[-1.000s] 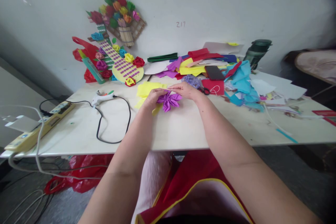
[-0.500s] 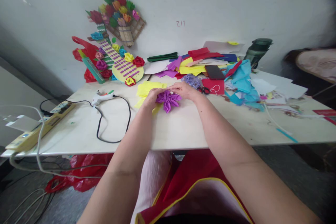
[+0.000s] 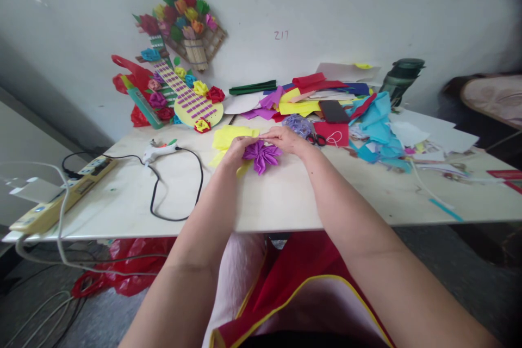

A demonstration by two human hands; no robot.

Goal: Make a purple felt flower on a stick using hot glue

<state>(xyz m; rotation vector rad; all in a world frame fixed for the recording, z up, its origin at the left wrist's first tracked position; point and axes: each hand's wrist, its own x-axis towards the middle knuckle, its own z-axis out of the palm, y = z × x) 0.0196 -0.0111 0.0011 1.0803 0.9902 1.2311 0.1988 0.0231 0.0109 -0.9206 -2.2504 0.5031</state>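
A purple paper flower (image 3: 263, 157) with pointed, creased petals lies at the middle of the table between both hands. My left hand (image 3: 240, 149) is closed on its left and far side, the fingertips partly hidden behind the petals. On the far right edge, my right hand (image 3: 286, 139) has its fingers pressed together on the flower, and its fingertips meet those of the left. Yellow crepe paper (image 3: 229, 138) lies under and beside the left hand. Just past the right hand are a bundle of purple string (image 3: 297, 126) and dark-handled scissors (image 3: 317, 140).
At left sit a white glue gun (image 3: 161, 151) with its looping black cord and a yellow power strip (image 3: 65, 196). A paper guitar (image 3: 196, 100) with flowers leans on the wall. Colored paper, a dark phone (image 3: 333, 112), blue crepe paper (image 3: 379, 125) and a bottle (image 3: 402, 81) stand behind and right.
Almost nothing differs. Both hands stay at the purple flower with their fingertips together, and the view has shifted very slightly.
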